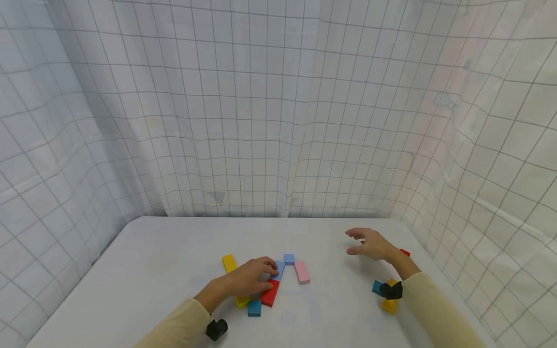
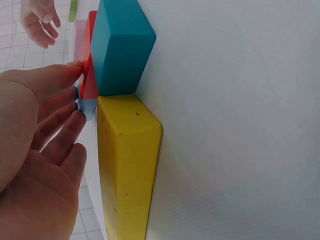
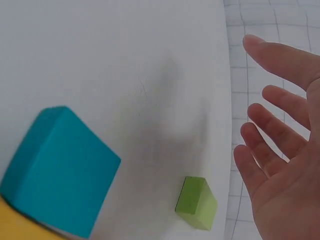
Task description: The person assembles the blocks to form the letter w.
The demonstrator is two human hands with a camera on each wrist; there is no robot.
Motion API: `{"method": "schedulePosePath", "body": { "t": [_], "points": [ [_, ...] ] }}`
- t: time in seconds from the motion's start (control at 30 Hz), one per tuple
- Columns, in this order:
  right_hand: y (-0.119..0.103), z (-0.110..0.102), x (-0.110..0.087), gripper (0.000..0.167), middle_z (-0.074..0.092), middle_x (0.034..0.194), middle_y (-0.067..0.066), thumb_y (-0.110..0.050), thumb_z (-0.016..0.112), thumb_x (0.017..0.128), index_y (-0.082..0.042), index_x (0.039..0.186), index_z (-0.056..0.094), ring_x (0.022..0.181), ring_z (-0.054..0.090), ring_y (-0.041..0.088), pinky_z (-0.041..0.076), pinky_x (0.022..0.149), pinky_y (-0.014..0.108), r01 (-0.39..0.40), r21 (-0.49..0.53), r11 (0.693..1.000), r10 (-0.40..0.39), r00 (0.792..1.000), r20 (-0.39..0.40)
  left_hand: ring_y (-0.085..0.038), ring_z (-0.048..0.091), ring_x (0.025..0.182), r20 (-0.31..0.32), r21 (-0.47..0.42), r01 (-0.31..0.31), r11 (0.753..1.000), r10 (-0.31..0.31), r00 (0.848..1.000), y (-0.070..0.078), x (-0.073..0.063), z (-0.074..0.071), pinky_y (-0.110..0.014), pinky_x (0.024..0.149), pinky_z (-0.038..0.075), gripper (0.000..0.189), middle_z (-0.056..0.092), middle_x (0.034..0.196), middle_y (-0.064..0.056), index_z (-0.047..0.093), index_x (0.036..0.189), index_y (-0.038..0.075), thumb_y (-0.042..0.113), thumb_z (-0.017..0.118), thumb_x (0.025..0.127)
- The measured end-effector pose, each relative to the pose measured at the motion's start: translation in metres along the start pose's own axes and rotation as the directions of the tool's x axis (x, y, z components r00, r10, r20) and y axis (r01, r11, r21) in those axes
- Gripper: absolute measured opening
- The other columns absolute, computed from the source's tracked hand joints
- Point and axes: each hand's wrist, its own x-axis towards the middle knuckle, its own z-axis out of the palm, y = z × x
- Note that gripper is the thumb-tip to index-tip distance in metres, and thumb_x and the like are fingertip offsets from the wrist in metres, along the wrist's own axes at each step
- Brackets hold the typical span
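Observation:
My left hand (image 1: 248, 279) reaches over a row of coloured blocks. Its thumb touches the red block (image 1: 271, 293), and its fingertips lie at the light-blue block (image 1: 278, 271) just beyond. In the left wrist view the fingers look relaxed, and a teal block (image 2: 122, 50) meets a yellow block (image 2: 130, 170) beside them. A second yellow block (image 1: 228, 262) is partly covered by the hand in the head view. My right hand (image 1: 370, 244) hovers above the table with spread fingers, holding nothing. Below it in its wrist view are a teal block (image 3: 65, 170) and a green block (image 3: 197, 202).
A small blue block (image 1: 289, 259) and a pink block (image 1: 302, 272) lie right of the left hand. Near the right forearm are a yellow block (image 1: 389, 305) and a red one (image 1: 405, 252). Gridded white curtains (image 1: 243, 121) surround the white table (image 1: 174, 241).

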Motion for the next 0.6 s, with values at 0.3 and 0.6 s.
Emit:
{"method": "schedulePosePath", "body": {
  "t": [0.3, 0.6],
  "points": [
    [0.026, -0.009, -0.013, 0.067, 0.054, 0.142, 0.028, -0.03, 0.08, 0.09, 0.004, 0.143, 0.055, 0.129, 0.049, 0.047, 0.044, 0.104, 0.062, -0.14, -0.036, 0.99, 0.138, 0.989, -0.045, -0.026, 0.052, 0.13, 0.0, -0.002, 0.003, 1.0, -0.003, 1.0, 0.0, 0.0, 0.001, -0.046, 0.11, 0.044, 0.033, 0.057, 0.138, -0.005, 0.072, 0.129, 0.005, 0.017, 0.074, 0.098],
    [0.044, -0.011, -0.022, 0.073, 0.053, 0.139, 0.029, -0.033, 0.084, 0.088, 0.003, 0.144, 0.055, 0.122, 0.052, 0.043, 0.045, 0.103, 0.06, -0.218, -0.03, 0.975, 0.215, 0.972, -0.095, -0.028, 0.052, 0.13, 0.0, 0.002, -0.01, 1.0, 0.01, 1.0, 0.003, -0.001, -0.002, -0.048, 0.11, 0.044, 0.033, 0.057, 0.138, -0.006, 0.071, 0.129, 0.004, 0.017, 0.074, 0.098]
  ]
}}
